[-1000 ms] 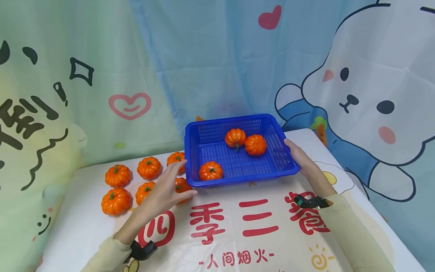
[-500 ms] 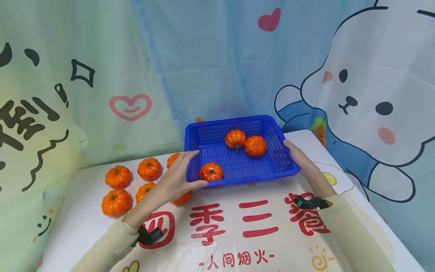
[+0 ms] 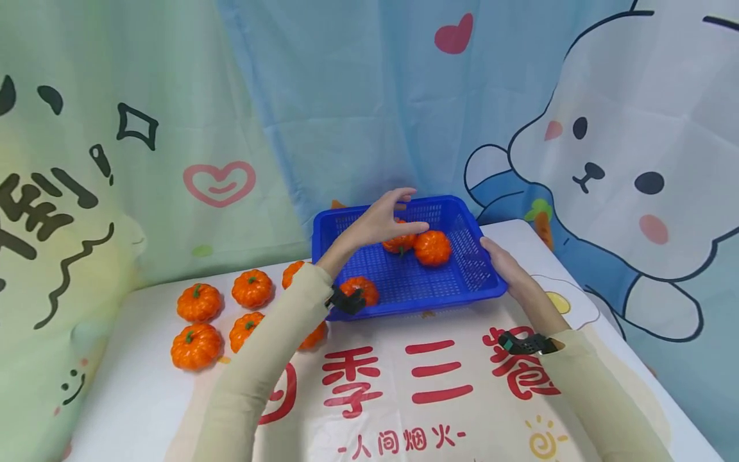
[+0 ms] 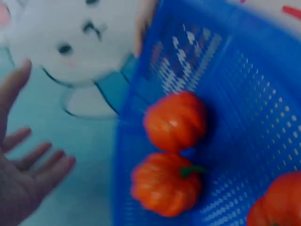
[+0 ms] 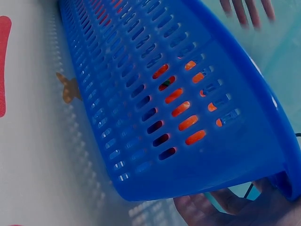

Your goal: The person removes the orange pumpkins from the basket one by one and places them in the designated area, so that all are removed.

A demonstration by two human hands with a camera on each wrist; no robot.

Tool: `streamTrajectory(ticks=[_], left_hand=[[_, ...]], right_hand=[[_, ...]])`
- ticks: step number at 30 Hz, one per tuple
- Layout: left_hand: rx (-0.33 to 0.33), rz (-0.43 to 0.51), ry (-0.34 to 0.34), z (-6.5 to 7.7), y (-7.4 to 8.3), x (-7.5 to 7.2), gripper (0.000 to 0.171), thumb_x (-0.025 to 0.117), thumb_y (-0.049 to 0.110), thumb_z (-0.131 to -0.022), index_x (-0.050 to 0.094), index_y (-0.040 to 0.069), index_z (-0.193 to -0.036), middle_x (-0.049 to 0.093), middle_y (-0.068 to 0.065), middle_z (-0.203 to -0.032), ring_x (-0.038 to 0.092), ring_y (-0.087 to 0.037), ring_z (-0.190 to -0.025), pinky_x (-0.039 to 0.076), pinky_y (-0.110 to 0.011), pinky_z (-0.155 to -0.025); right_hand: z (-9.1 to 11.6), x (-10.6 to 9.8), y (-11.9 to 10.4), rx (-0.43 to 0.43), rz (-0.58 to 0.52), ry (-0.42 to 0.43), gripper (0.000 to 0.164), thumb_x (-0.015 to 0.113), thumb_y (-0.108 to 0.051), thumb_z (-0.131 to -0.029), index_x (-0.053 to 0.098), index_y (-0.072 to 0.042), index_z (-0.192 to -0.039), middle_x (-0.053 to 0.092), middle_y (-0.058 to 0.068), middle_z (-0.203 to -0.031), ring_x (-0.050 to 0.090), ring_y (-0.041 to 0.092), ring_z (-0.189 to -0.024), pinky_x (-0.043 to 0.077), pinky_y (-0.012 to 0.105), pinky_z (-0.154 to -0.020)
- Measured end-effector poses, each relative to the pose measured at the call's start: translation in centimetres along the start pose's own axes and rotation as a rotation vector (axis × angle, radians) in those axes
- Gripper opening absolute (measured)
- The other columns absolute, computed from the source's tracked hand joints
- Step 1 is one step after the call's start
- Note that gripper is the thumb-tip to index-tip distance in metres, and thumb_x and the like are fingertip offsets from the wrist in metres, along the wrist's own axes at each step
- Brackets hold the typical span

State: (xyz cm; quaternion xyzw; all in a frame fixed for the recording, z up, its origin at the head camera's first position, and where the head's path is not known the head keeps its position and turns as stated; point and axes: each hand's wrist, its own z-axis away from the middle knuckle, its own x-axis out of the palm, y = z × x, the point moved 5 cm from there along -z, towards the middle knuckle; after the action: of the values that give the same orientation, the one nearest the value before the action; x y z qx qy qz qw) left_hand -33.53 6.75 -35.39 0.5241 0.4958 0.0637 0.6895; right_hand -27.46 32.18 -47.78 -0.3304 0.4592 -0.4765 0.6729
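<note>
Left grip (image 3: 383,222) wide above blue basket (image 3: 392,273); right grip (image 3: 504,263) holding its right rim.
Basket at far side of bench (image 3: 135,385); three pumpkins (image 3: 432,248) inside, one near left. Other pumpkins (image 3: 196,346) on bench, left.

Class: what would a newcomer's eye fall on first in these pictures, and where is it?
Probably the blue basket near the head view's centre, holding three orange pumpkins, with more pumpkins on the table to its left. Next, the empty left hand over the basket and the right hand gripping its right end; then the white cartoon animal on the right of the backdrop.
</note>
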Motion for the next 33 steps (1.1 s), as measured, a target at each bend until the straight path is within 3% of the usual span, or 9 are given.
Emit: streamTrajectory(ticks=[4,8,14,19,22,26,33], left_hand=[[0.006,-0.032,-0.092,-4.6,-1.9,2.8,0.079,0.068,0.041,-0.088,0.03,0.011,-0.151,0.036,-0.014,-0.153,0.041,-0.03,-0.139,0.04,-0.042,-0.113],[-0.025,-0.114,-0.188,-6.6,-3.7,5.3,0.074,0.068,0.036,-0.09,0.034,0.01,-0.15,0.037,-0.012,-0.154,0.039,-0.026,-0.141,0.037,-0.04,-0.116],[-0.072,-0.224,-0.319,-7.2,-5.0,8.1,0.069,0.068,0.034,-0.09,0.037,0.02,-0.15,0.031,-0.007,-0.158,0.029,-0.025,-0.146,0.028,-0.044,-0.12],[-0.103,-0.281,-0.356,-7.3,-5.5,9.2,0.072,0.069,0.033,-0.089,0.033,0.028,-0.151,0.027,-0.005,-0.16,0.027,-0.025,-0.147,0.028,-0.047,-0.12],[-0.085,-0.299,-0.382,-7.4,-5.5,9.5,0.076,0.07,0.031,-0.088,0.03,0.027,-0.153,0.026,-0.005,-0.16,0.029,-0.026,-0.145,0.03,-0.047,-0.119],[-0.063,-0.315,-0.393,-7.6,-5.7,9.9,0.079,0.072,0.026,-0.087,0.028,0.026,-0.153,0.028,-0.006,-0.157,0.034,-0.026,-0.142,0.034,-0.047,-0.117],[-0.053,-0.367,-0.35,-7.8,-5.6,10.1,0.078,0.075,0.024,-0.085,0.031,0.028,-0.15,0.036,-0.005,-0.153,0.039,-0.024,-0.139,0.036,-0.047,-0.115]], right_hand=[[0.0,0.2,0.1,0.0,-0.004,0.009,0.073,0.016,-0.06,-0.1,-0.005,-0.019,-0.157,0.007,0.018,-0.163,0.006,0.041,-0.15,0.005,0.064,-0.119],[-0.2,0.6,0.0,-0.002,-0.005,0.007,0.071,0.015,-0.059,-0.101,-0.004,-0.019,-0.157,0.008,0.018,-0.163,0.007,0.041,-0.15,0.004,0.063,-0.12],[0.0,0.3,0.2,0.011,0.01,0.025,0.071,0.015,-0.059,-0.101,-0.005,-0.019,-0.157,0.006,0.016,-0.164,0.005,0.04,-0.151,0.003,0.063,-0.12],[0.0,-0.2,0.3,0.017,0.012,0.027,0.072,0.015,-0.059,-0.101,-0.005,-0.019,-0.157,0.004,0.016,-0.164,0.004,0.039,-0.151,0.004,0.061,-0.12],[-0.1,-0.3,0.2,0.021,-0.002,0.017,0.069,0.015,-0.057,-0.102,-0.005,-0.019,-0.157,0.005,0.017,-0.164,0.005,0.04,-0.151,0.004,0.062,-0.12],[-0.2,-0.3,0.4,0.019,-0.015,0.011,0.067,0.015,-0.054,-0.103,-0.006,-0.02,-0.157,0.005,0.018,-0.164,0.006,0.041,-0.15,0.004,0.062,-0.12],[0.0,-0.3,0.2,0.012,-0.024,0.011,0.068,0.017,-0.055,-0.102,-0.004,-0.021,-0.157,0.007,0.016,-0.164,0.008,0.039,-0.151,0.005,0.06,-0.121]])
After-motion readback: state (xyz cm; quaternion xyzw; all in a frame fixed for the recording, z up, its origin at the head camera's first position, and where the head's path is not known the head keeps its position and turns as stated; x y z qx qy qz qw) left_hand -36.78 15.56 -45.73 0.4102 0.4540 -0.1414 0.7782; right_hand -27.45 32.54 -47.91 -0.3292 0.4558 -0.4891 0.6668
